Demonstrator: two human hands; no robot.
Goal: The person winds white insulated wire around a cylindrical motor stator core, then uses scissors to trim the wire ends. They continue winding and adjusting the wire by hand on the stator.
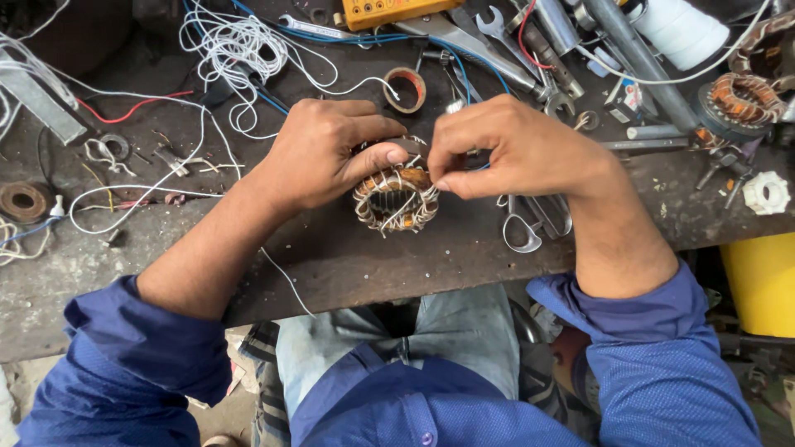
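Motor coil (396, 199) sits near the front edge of the table (348, 265), right between both hands, in the only view there is, the head camera looking straight down. It's a round ring standing on its flat side, so the hollow middle faces up at the camera and its axis runs straight up from the table. No long side to speak of, it's about as wide one way as the other.

Left hand (319, 153) comes in from the left and curls over the top-left of the ring, thumb pressed along the upper rim, fingers wrapped round the far side and closed on it. Right hand (513, 149) comes in from the right, and its fingers (443, 178) are pinched shut at the ring's upper right edge, seemingly on a bit of white string or wire; it's too thin to say for sure what's in the pinch. Both hands are touching the coil, left with the fuller hold, right just at the tips.

Looks-wise: copper-orange windings packed round the ring, laced over with white string in loops, a few loose ends sticking out at the bottom.

Around it: scissors (530, 225) lie just right of the coil under the right wrist, a tape roll (405, 89) behind, tangled white wire (236, 50) up left, and a second wound coil (745, 98) far right.
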